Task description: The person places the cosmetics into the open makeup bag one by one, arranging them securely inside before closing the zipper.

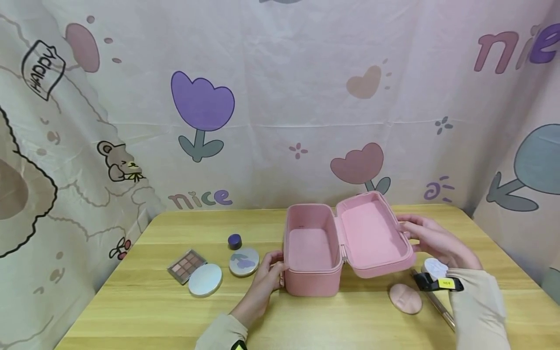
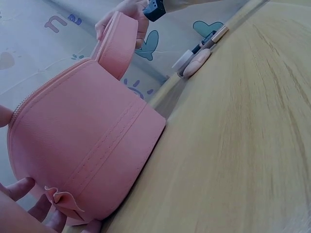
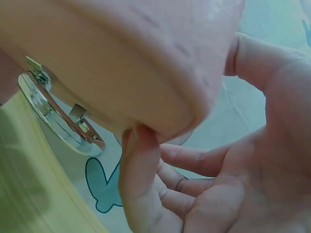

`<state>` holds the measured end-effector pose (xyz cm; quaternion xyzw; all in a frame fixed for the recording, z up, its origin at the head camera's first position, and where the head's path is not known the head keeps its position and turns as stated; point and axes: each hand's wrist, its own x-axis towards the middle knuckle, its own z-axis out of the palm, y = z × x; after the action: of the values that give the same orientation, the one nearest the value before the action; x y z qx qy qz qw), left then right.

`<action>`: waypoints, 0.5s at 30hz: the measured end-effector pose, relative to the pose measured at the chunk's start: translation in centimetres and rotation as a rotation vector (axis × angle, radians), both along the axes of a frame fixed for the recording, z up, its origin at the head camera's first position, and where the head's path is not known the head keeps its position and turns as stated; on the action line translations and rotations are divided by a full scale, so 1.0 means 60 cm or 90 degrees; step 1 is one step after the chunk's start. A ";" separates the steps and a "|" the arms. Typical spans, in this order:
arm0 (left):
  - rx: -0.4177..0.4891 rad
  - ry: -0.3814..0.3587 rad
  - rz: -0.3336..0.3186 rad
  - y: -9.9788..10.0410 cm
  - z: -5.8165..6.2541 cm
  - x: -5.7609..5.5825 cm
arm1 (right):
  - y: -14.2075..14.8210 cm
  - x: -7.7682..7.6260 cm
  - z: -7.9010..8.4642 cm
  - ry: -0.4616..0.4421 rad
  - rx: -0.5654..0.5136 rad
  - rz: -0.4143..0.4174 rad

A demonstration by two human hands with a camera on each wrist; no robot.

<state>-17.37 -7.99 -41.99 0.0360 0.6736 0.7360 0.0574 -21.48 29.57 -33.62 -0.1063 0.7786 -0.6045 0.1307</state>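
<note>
A pink cosmetic case [image 1: 311,283] stands unzipped on the table, its inside bare. Its lid [image 1: 372,233] is swung out to the right on the hinge side. My left hand [image 1: 267,279] holds the case at its left front corner, thumb by the zipped rim and fingers spread on the side wall near a small pink tab [image 2: 64,200]. With my right hand [image 1: 430,238] I grip the lid's outer right edge; in the right wrist view fingers [image 3: 141,179] press against it. A metal-fitted handle [image 3: 60,116] shows on the lid.
Left of the case lie an eyeshadow palette [image 1: 187,266], a round white compact [image 1: 205,280], a flower-printed compact [image 1: 244,262] and a small dark jar [image 1: 235,241]. Under my right forearm are a pink puff [image 1: 405,298], a brush [image 1: 439,306] and a white round item [image 1: 434,268]. A printed curtain [image 1: 271,97] hangs behind.
</note>
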 end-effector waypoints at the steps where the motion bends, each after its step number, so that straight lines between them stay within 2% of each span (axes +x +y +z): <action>1: 0.000 0.000 -0.001 0.000 -0.001 0.000 | 0.001 -0.001 -0.002 -0.003 -0.009 0.002; 11: 0.008 0.001 -0.022 -0.004 0.002 -0.002 | -0.006 -0.001 -0.003 0.016 -0.020 -0.001; 15: -0.006 -0.004 -0.050 -0.011 0.005 -0.003 | -0.008 -0.001 -0.001 0.019 -0.010 -0.013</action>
<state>-17.54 -8.64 -41.68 0.0595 0.6751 0.7300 0.0884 -21.53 29.07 -33.68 -0.1080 0.7768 -0.6101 0.1123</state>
